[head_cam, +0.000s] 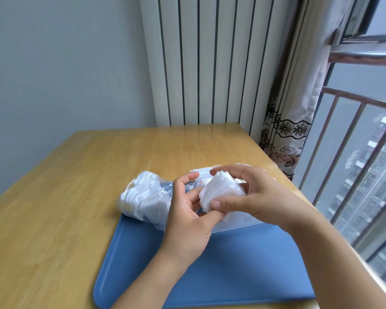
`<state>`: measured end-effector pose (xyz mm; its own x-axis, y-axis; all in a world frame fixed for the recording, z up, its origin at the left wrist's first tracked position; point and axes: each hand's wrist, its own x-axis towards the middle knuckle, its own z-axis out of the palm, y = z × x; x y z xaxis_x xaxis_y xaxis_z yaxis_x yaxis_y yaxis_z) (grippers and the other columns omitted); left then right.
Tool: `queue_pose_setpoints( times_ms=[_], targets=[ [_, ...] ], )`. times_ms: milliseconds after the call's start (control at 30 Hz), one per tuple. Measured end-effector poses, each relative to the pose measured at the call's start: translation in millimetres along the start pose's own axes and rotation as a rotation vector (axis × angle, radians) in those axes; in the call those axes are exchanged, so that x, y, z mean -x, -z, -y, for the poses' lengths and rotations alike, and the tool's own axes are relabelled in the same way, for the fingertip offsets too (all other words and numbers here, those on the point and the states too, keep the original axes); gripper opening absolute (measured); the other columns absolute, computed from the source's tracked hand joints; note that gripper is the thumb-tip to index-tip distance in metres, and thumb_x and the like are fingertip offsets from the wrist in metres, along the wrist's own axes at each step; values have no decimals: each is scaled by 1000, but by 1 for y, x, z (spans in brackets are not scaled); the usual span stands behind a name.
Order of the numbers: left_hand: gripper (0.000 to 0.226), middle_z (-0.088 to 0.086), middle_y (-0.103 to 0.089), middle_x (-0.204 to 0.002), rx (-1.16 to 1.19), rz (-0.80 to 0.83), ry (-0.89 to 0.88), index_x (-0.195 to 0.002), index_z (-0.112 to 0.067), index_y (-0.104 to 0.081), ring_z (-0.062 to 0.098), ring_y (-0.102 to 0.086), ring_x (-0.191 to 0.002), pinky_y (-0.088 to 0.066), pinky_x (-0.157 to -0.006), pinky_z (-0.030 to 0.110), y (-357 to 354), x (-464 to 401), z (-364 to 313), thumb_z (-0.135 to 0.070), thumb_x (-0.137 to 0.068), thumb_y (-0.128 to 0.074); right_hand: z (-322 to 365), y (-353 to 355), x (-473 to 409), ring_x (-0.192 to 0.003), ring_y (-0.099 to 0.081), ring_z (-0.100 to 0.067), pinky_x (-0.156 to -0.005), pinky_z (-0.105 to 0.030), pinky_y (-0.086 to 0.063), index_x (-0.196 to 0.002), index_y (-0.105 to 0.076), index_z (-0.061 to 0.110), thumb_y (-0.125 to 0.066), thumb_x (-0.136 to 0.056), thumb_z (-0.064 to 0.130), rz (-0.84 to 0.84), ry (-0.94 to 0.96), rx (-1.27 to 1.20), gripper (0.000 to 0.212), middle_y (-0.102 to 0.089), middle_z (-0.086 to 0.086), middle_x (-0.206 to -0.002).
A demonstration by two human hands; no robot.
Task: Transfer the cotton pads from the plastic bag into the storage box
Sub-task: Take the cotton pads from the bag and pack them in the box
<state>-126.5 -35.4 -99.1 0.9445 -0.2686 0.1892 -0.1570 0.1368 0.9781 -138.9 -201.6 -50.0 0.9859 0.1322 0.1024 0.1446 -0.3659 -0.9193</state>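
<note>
The far half of the wooden table (125,150) lies bare, giving open passage toward the wall. On the left, the plastic bag (143,197) of pads blocks the blue tray's (232,264) far left corner. What may be the storage box (236,221) sits behind both hands, mostly hidden. The tray's near part is open. The window railing (343,152) bounds the right side.

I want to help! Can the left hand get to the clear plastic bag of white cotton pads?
Probably yes. The clear plastic bag of white cotton pads lies just beside the left hand, nothing between, but that hand is busy holding a stack of white cotton pads.
</note>
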Motion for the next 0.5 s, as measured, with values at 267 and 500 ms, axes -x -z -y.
queue_pose_setpoints(
  times_ms=[267,500],
  targets=[
    [74,-25,-58,-123,-182,-8,-168,-131,-42,-42,8,-64,-107,-56,-81,23,-4,4,4,-17,-76,-86,-3,22,-1,-66,-66,-25,-64,-36,-51,-88,-77,7,-84,-77,36,-241,-10,-3,32,-72,-17,-76],
    [40,-26,-58,-105,-891,24,-531,-117,-32,-61,-9,-49,-75,-37,-71,6,2,4,5,-40,-82,-77,-17,52,2,-59,-33,-18,-57,-32,-20,-55,-57,7,-91,-60,46,-438,-392,161,53,-40,-3,-58]
  ],
)
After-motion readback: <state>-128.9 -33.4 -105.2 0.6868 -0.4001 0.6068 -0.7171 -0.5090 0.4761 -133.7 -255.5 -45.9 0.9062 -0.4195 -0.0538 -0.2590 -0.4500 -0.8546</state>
